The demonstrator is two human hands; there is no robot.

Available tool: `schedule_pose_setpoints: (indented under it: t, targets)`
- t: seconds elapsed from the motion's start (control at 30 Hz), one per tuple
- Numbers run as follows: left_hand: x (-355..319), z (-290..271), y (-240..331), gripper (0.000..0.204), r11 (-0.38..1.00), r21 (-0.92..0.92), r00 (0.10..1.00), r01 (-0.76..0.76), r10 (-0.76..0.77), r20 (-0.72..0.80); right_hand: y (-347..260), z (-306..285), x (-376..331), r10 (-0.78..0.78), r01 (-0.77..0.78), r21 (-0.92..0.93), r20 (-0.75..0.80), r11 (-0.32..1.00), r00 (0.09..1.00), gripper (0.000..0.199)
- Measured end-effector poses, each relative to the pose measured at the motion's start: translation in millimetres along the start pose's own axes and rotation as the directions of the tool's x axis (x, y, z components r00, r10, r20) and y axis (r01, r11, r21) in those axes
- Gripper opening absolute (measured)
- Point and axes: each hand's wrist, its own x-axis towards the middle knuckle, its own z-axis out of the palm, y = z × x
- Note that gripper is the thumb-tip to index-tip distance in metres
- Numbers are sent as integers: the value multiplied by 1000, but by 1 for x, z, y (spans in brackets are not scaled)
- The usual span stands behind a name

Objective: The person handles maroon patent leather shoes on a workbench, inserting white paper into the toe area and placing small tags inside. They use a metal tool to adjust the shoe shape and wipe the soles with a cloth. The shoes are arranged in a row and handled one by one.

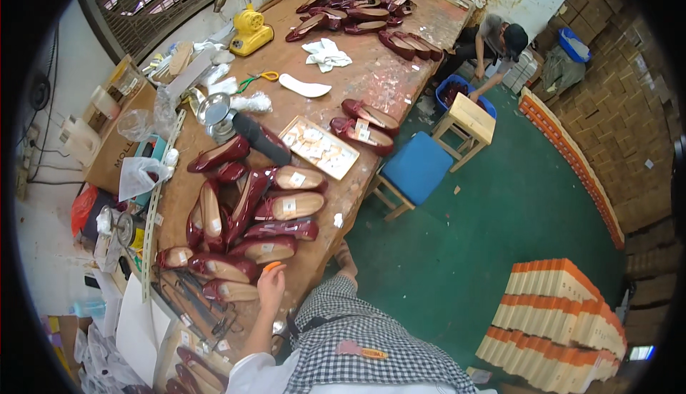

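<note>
My left hand (270, 288) reaches up from a white sleeve over the near edge of the long wooden workbench (371, 83). Its fingertips pinch a small orange object (271, 267). Just beyond it lies a cluster of dark red flat shoes (268, 208) with tan insoles, several carrying small white tags. The nearest shoe (263, 249) is almost at my fingertips. My right hand is out of the picture. A checked garment (364, 337) covers my body at the lower edge.
A shallow tray of small labels (319, 148), two more red shoes (364, 126), a white insole (304, 86), a white cloth (326, 54), scissors (259, 77) and a yellow machine (250, 31) sit farther up. Blue stool (418, 169), wooden stool (468, 119), crouching person (496, 40), stacked orange-and-white boxes (557, 315).
</note>
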Motion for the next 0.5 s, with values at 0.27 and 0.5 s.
schedule_pose_setpoints:
  t: [0.27,0.5]
  targets:
    - [147,32,107,20,993,-105,984,-46,63,166,-151,-127,86,-217,247,295,-131,923,967,37]
    - [191,59,146,22,974,-225,999,35,-25,48,-253,-183,144,-331,334,-54,54,941,942,36]
